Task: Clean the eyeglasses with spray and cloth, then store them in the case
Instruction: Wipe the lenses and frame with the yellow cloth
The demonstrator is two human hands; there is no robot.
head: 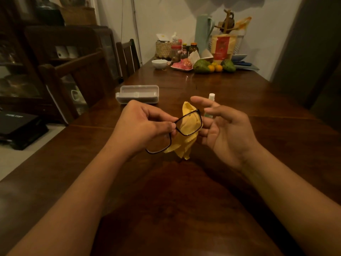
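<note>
My left hand [145,124] pinches the black-framed eyeglasses [200,118] near the bridge and holds them above the table, one lens up to the right and the other down by my palm. A yellow cloth [181,145] hangs behind the upper lens. The straight fingers of my right hand [227,132], palm turned left, touch the cloth's right side. I cannot tell which hand bears the cloth. A small spray bottle [211,97] with a white cap stands just behind my right fingers. Beyond my left hand, the translucent grey case [137,94] lies open.
The dark wooden table [184,200] runs away from me. At its far end stand a white bowl [159,64], fruit [202,65], jars and packets. Wooden chairs [86,74] line the left edge, with a cabinet behind them.
</note>
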